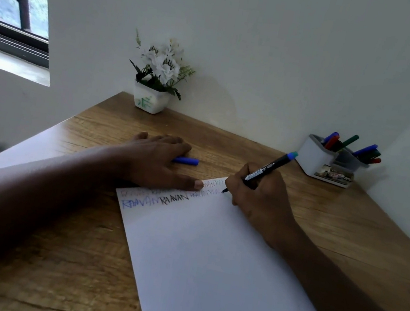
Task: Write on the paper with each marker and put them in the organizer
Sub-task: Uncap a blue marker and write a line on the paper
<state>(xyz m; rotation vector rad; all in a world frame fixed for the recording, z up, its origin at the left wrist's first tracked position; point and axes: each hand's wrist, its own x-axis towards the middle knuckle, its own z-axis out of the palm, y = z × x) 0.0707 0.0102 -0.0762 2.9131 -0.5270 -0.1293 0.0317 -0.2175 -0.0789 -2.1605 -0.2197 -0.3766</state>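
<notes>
We look down at a wooden table (321, 226) set into a corner of white walls. A white sheet of paper (209, 262) lies at an angle in front of us, with two rows of coloured capital letters along its far edge.

Our right hand (258, 200) has its fingers curled round a black marker (268, 169), whose tip touches the paper at the end of the lettering. Our left hand (160, 162) lies flat on the table with straight fingers, the thumb pressing on the paper's far edge. A blue cap (188, 161) lies on the table, one end tucked under those fingers.

At the far right, against the wall and well apart from the paper, stands a white and grey organizer (315, 156). Its two upper compartments each hold a leaning bunch of markers (348, 143) with blue, red and green caps. A low front compartment holds small items too blurred to tell.

A white pot of white flowers (150, 102) stands at the table's far left corner.
</notes>
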